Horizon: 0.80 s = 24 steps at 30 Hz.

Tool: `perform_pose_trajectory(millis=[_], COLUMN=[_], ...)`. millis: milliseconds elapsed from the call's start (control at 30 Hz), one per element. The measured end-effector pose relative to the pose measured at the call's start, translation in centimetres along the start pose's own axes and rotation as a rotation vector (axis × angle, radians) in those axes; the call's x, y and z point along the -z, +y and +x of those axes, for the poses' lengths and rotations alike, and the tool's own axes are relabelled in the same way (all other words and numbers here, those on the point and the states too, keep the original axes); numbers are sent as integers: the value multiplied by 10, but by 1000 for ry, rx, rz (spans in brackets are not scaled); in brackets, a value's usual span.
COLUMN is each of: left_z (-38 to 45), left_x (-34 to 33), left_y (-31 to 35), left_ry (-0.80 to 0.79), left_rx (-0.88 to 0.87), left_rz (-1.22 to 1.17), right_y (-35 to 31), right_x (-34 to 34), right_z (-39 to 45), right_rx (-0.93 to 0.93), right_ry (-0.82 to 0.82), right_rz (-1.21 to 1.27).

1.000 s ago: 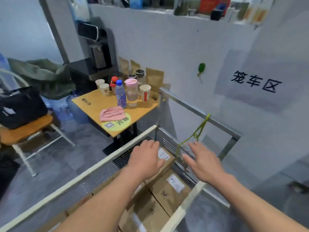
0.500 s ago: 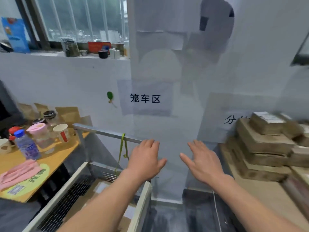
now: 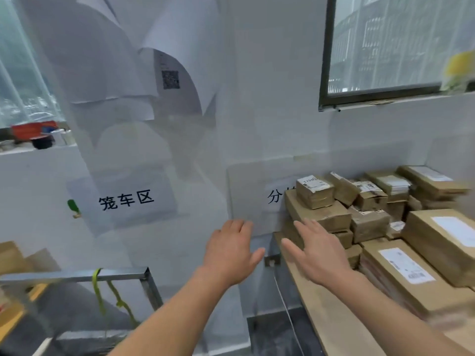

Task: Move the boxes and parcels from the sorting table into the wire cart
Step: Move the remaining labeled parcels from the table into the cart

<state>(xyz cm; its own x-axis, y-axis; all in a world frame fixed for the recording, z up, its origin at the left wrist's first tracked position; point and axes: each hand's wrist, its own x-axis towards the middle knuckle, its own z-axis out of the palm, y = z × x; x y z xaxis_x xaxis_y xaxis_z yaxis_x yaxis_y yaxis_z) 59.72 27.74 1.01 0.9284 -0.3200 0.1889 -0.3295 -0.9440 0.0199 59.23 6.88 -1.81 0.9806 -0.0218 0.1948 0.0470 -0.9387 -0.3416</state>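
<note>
Brown cardboard boxes and parcels [image 3: 370, 222] are piled on the sorting table [image 3: 323, 312] at the right, several with white labels. A long flat box [image 3: 401, 276] lies nearest me. My right hand [image 3: 317, 250] hovers open, fingers spread, over the table's left end, just short of the pile. In mid-air between the cart and the table, my left hand [image 3: 230, 253] is also open and holds nothing. Only the top rail of the wire cart [image 3: 77, 277] shows at the lower left, with a green strap tied to it.
A white wall with paper signs stands straight ahead. A window [image 3: 395, 47] is above the parcel pile. A thin white cable [image 3: 288, 312] hangs beside the table's left edge over the dark floor. Part of a yellow side table shows at the far left.
My view has swung right, from the cart with its boxes to the sorting table. Both empty hands moved along with it, the right one now reaching the parcel pile.
</note>
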Motion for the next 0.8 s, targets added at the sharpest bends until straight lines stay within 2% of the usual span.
perform_pose_trajectory(millis=[400, 800], left_z=[89, 177], left_x=[-23, -108], left_y=[120, 227], left_ry=[-27, -181], left_rx=[-233, -529], left_rz=[-52, -153], right_y=[143, 258], right_x=[33, 14], right_z=[2, -33], right_rx=[-212, -634], right_ry=[78, 39], right_rz=[34, -69])
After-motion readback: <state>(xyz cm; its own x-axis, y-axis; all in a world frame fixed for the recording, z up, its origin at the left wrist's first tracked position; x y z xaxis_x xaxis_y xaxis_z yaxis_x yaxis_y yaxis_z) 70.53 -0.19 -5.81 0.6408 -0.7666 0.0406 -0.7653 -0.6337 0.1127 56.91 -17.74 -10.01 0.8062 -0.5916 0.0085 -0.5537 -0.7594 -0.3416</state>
